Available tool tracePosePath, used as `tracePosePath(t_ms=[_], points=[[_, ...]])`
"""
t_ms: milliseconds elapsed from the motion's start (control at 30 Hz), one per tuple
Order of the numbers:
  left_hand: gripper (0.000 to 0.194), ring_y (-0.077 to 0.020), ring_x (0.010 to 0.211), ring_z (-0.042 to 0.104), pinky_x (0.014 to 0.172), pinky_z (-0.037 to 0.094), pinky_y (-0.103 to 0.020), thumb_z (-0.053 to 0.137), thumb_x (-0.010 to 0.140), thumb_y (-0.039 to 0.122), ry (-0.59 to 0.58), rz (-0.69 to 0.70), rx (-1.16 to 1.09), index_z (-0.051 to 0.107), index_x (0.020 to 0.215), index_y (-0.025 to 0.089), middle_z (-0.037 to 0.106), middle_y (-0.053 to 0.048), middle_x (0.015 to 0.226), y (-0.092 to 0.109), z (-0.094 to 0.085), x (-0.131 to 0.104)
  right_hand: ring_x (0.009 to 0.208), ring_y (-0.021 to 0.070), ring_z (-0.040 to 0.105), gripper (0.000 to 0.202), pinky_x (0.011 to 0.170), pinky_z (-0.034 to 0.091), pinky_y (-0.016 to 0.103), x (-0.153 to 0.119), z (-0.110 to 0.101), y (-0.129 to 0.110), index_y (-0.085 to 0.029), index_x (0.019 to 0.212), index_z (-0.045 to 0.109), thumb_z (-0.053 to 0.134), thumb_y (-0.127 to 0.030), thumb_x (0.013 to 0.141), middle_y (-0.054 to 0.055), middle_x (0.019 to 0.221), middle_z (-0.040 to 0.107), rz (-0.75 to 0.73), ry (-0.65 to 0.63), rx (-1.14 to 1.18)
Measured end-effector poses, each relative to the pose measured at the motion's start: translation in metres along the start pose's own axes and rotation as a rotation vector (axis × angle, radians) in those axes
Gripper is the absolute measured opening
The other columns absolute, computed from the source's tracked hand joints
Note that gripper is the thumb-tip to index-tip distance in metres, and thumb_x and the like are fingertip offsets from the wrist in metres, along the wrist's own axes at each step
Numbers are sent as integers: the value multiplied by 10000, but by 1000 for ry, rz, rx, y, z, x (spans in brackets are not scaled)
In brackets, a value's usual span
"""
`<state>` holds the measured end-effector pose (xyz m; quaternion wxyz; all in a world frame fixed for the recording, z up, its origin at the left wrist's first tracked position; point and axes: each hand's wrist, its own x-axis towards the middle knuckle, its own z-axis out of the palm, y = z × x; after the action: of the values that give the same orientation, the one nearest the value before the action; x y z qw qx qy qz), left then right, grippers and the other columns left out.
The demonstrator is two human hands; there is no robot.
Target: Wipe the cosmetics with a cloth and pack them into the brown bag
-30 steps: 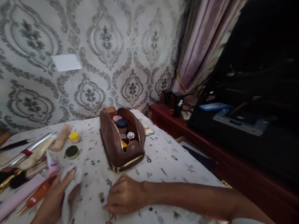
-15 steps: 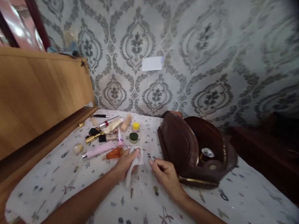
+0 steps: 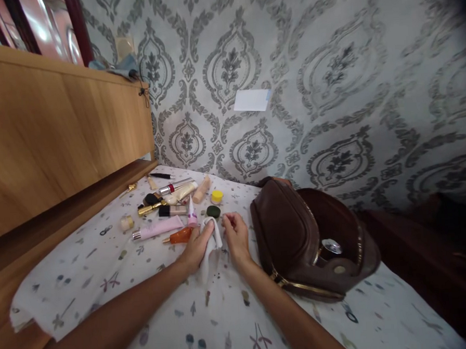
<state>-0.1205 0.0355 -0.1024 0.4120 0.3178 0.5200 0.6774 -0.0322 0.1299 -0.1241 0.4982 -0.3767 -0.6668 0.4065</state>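
Observation:
My left hand (image 3: 197,250) is closed on a white cloth (image 3: 211,256), pinching its upper part while the rest hangs toward the bedsheet. To the right, my right hand (image 3: 236,237) has its fingers curled in, and I see nothing between them. Just beyond the two hands sits a small jar with a dark green lid (image 3: 213,211). An orange bottle (image 3: 178,235) lies against the left hand's fingers, with a pink tube (image 3: 160,228) and a small white-and-purple tube (image 3: 192,214) behind it. A yellow-lidded jar (image 3: 217,196) stands farther back.
A brown leather bag (image 3: 283,229) stands unzipped on the right, a silver-topped item (image 3: 331,246) inside. Several more cosmetics, including a gold-handled brush (image 3: 151,207) and a black pen (image 3: 163,175), lie at the back left. A wooden panel (image 3: 66,126) borders the left; patterned wallpaper (image 3: 251,147) rises behind.
My right hand has moved forward and left, away from the bag and closer to the cloth and the green-lidded jar. The left hand keeps hold of the cloth. The view has shifted slightly.

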Motion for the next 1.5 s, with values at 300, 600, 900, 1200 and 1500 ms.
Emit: tracePosePath(t_ms=[300,600,900,1200,1500], points=[[502,-158,599,561,608,444,-269,583,812,636,-313,165,132,614,621,173,635,-13,598,3,4,-13,1098,320,569,469,1007,422,492,36,42,37,-208,1101,608,685,-271,643,108,1099,640,-122,-60,-172],[470,-150,572,535,599,431,-263,568,821,599,-374,173,164,593,606,181,609,-7,576,9,6,-15,1019,280,623,472,960,475,452,38,36,47,-210,1137,592,662,-318,683,78,1080,680,-128,-74,-149],[378,-176,643,553,622,436,-275,583,836,528,-157,165,158,605,668,191,617,-17,649,0,2,-6,1023,250,623,567,852,525,394,27,34,32,-181,1211,499,649,-467,745,128,1182,626,-71,29,75],[332,-246,1155,585,1031,389,-327,580,884,383,26,265,180,642,1145,187,684,-91,1174,5,1,-4,948,240,661,664,847,541,395,8,14,27,-158,1212,515,723,-393,627,142,1138,644,67,60,178],[271,-244,1247,534,1090,329,-311,682,819,368,124,217,98,649,1041,215,675,-71,1195,11,2,-7,997,255,657,527,910,531,414,-42,-12,-7,-161,1126,607,734,-328,642,121,1115,684,84,-24,219]])
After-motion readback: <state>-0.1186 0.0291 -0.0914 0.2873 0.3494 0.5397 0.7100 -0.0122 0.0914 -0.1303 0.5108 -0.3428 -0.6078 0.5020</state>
